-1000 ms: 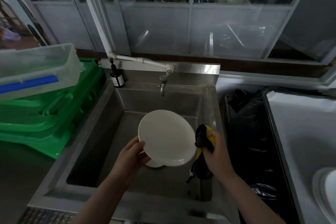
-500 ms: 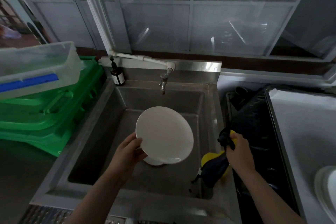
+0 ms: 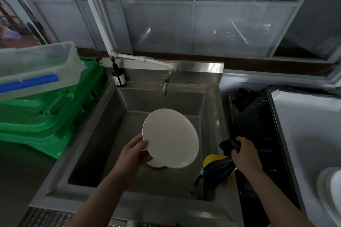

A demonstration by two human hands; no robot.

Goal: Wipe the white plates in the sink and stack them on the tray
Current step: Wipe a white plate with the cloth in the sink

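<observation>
My left hand grips the near-left rim of a white plate, held tilted above the steel sink. Under it, the edge of another white plate peeks out on the sink bottom. My right hand grips a dark blue and yellow cloth at the sink's right rim, apart from the plate. At the far right edge, a stack of white plates sits on a grey tray.
A tap hangs over the sink's back wall, with a dark pump bottle at the back left corner. Green crates and a clear plastic box are stacked on the left. A black bag fills the gap right of the sink.
My right hand drew the cloth away from the plate, rightward to the sink's right rim. My left hand kept hold of the plate, tilting it slightly.
</observation>
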